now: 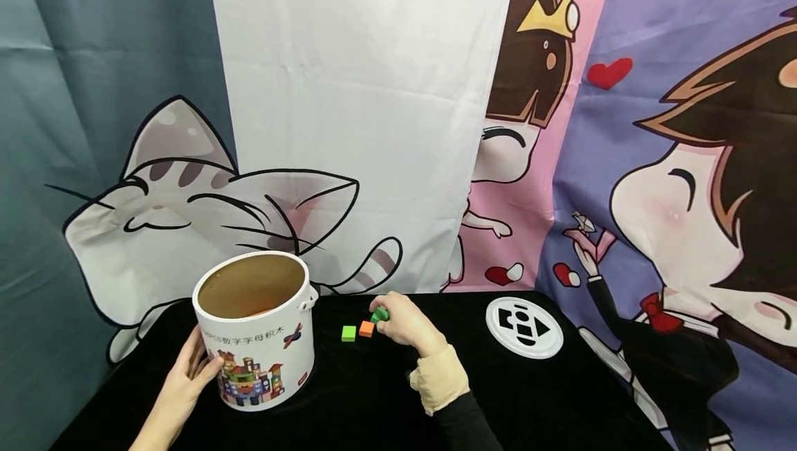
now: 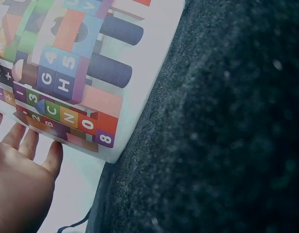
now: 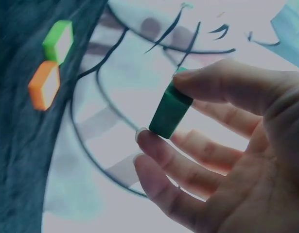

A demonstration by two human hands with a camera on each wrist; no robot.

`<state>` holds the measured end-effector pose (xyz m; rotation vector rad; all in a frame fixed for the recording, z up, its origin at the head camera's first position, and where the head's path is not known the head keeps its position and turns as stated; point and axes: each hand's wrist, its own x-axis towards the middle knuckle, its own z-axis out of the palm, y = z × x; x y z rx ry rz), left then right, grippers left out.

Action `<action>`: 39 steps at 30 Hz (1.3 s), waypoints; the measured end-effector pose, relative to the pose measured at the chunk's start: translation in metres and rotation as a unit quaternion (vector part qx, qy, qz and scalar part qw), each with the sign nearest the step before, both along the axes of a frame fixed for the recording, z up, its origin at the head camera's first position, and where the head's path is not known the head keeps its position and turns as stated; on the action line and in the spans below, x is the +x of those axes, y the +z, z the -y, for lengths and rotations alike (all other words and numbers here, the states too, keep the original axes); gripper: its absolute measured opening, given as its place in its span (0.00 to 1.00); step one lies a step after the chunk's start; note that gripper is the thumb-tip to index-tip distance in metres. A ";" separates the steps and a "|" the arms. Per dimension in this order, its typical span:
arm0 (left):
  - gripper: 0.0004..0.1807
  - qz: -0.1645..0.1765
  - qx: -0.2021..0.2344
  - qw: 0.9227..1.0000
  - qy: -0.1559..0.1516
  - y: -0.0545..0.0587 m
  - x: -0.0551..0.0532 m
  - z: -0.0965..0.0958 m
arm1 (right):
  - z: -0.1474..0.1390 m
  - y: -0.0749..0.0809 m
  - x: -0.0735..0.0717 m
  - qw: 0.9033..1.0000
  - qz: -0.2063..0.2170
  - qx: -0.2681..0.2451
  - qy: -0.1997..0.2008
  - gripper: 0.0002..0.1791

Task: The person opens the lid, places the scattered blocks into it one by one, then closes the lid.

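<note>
A white bucket [image 1: 299, 347] with block pictures and printed characters stands at the left of the black cloth. My left hand [image 1: 183, 382] rests against its lower left side, thumb toward the front. In the left wrist view, the extended fingers of the left hand [image 2: 25, 170] touch the printed wall. My right hand [image 1: 405, 323] pinches a dark green block [image 3: 171, 109] between thumb and fingers, to the right of the bucket. Beside that hand lie an orange block [image 1: 367, 328] and a light green block [image 1: 349, 333], close together on the cloth.
A round white lid [image 1: 542, 347] with shaped cutouts lies on the black cloth [image 1: 367, 396] to the right. Something orange [image 1: 261, 312] shows inside the bucket. Behind the cloth hang printed curtains [image 1: 373, 91] with a cat and cartoon figures.
</note>
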<state>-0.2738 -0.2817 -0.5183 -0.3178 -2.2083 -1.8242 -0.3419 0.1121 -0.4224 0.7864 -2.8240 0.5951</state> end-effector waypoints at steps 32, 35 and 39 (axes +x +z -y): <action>0.43 -0.004 0.001 1.000 -0.002 0.000 -0.002 -0.001 | 0.147 0.082 0.025 0.981 -0.145 -0.106 0.069 0.16; 0.43 -0.003 0.005 1.000 -0.004 0.000 -0.002 -0.001 | 0.158 0.085 0.022 0.984 -0.140 -0.080 0.073 0.16; 0.44 0.003 0.014 1.000 -0.008 0.000 -0.002 -0.002 | 0.175 0.084 0.018 0.988 -0.134 -0.024 0.067 0.17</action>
